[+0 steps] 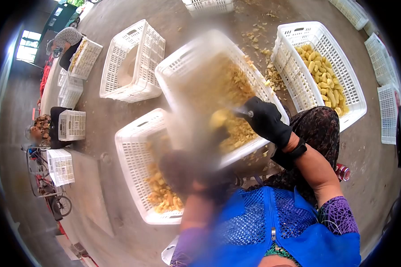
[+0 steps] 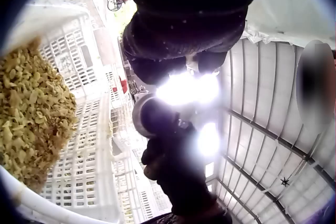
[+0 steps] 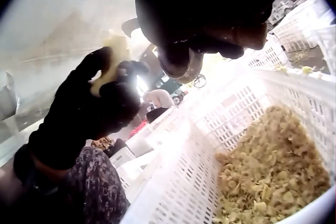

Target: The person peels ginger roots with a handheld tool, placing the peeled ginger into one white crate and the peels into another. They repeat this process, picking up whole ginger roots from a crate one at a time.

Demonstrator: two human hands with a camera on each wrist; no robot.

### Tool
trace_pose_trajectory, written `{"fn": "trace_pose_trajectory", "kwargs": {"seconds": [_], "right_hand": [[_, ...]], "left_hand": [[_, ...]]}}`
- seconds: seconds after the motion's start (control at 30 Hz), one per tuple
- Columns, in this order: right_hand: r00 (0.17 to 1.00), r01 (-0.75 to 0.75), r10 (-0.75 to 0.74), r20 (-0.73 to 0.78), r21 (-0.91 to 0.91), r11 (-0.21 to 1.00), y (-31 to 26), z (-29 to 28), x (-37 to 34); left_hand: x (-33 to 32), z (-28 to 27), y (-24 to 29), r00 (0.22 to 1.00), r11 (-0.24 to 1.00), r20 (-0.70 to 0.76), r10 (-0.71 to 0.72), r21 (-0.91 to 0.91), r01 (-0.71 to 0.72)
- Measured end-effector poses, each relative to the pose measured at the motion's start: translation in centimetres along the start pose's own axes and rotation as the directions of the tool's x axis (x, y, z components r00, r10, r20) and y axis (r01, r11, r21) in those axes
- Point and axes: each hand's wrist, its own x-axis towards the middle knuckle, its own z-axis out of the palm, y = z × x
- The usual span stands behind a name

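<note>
My left hand (image 3: pixel 89 108), in a black glove, holds a pale yellow peeled fruit (image 3: pixel 116 50) between fingers and thumb, over a crate of peelings (image 1: pixel 240 153). In the head view that hand is mostly lost in a blur, while the fruit shows just left of the tool's tip. My right hand (image 1: pixel 265 120), also gloved in black, grips a hand tool (image 1: pixel 241 112) with a shiny metal part, pointed toward the fruit. A round metal end (image 3: pixel 191 69) of the tool and a thin curved blade (image 3: pixel 130 26) stick out beside that hand in the right wrist view.
At right stands a white crate (image 1: pixel 294 66) of peeled yellow fruit. A crate (image 1: pixel 133 187) at lower left holds more yellow pieces. Another crate (image 1: pixel 116 84) stands behind it. Peelings (image 1: pixel 274 75) litter the floor. A red can (image 1: pixel 342 172) is by my right leg; people sit at far left.
</note>
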Motion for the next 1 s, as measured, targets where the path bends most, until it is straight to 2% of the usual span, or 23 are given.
{"fn": "trace_pose_trajectory", "kwargs": {"seconds": [0.07, 0.13, 0.23, 0.33, 0.47, 0.63, 0.73, 1.0], "right_hand": [[0.999, 0.010, -0.008, -0.036, 0.069, 0.998, -0.7, -0.1, -0.2], [0.995, 0.086, -0.087, 0.045, 0.032, 0.996, -1.0, -0.2, -0.6], [0.987, 0.158, -0.157, 0.043, -0.018, 0.987, -1.0, -0.4, -0.5], [0.995, 0.092, -0.090, 0.039, -0.051, 0.994, -0.9, -0.1, -0.8], [0.994, 0.110, -0.109, 0.018, -0.042, 0.993, -0.8, -0.5, -0.7], [0.997, 0.072, -0.072, -0.004, 0.072, 0.995, -1.4, -0.8, -0.2], [0.994, 0.111, -0.112, 0.016, 0.027, 0.993, -1.4, -0.8, -0.3], [0.993, 0.112, -0.114, 0.036, 0.054, 0.992, -0.9, -0.7, -0.8]], "left_hand": [[0.1, -0.2, 0.5, 0.998, 0.997, -0.006, 0.058, 0.054, -0.058], [0.1, -0.4, 1.0, 0.993, 0.986, -0.006, 0.120, 0.116, -0.118], [0.4, -0.5, 1.4, 0.983, 0.965, -0.002, 0.185, 0.189, -0.181], [0.5, -0.6, 1.9, 0.972, 0.942, 0.012, 0.235, 0.244, -0.231], [0.6, -0.5, 2.3, 0.963, 0.919, 0.028, 0.267, 0.293, -0.264], [0.4, -0.1, 2.5, 0.959, 0.897, 0.039, 0.281, 0.345, -0.277], [0.5, 0.2, 2.7, 0.945, 0.919, -0.028, 0.324, 0.248, -0.308], [0.5, 0.5, 1.5, 0.942, 0.904, -0.015, 0.336, 0.286, -0.318]]}}
